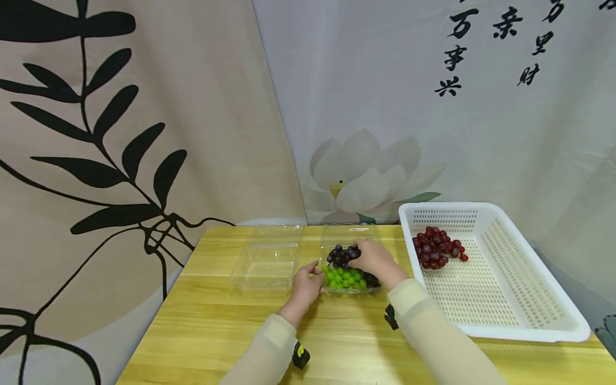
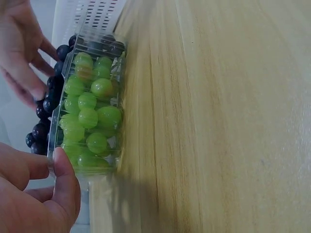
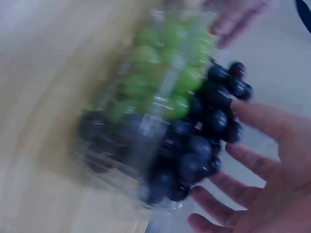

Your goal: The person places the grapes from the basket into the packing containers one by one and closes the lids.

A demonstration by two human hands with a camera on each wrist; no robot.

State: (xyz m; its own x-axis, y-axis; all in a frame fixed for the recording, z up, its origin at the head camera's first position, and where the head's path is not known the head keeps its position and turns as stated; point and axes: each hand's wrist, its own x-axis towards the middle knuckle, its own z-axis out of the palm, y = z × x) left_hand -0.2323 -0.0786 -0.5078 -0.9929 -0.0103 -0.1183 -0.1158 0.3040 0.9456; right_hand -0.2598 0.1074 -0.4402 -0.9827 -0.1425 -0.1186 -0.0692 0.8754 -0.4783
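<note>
While the right fingers (image 3: 260,117) rest spread against black grapes (image 3: 216,120), the left fingers (image 2: 65,187) pinch their clear box (image 1: 351,233); with green grapes (image 1: 343,279) inside, filling looks well along, yet red grapes (image 1: 434,247) sit in the white basket (image 1: 486,299) rightward, the spare box (image 1: 274,262) leftward unfilled.

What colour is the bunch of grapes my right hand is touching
Nearly black; the bunch shows best in the right wrist view.

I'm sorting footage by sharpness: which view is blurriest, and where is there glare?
Right wrist view: blurriest, green grapes and dark grapes smeared, a glare streak along the filled clear container; left wrist view: clearer, highlights on the green grapes, wood grain legible on the table; head view: fairly sharp, glints on the second clear container.
</note>
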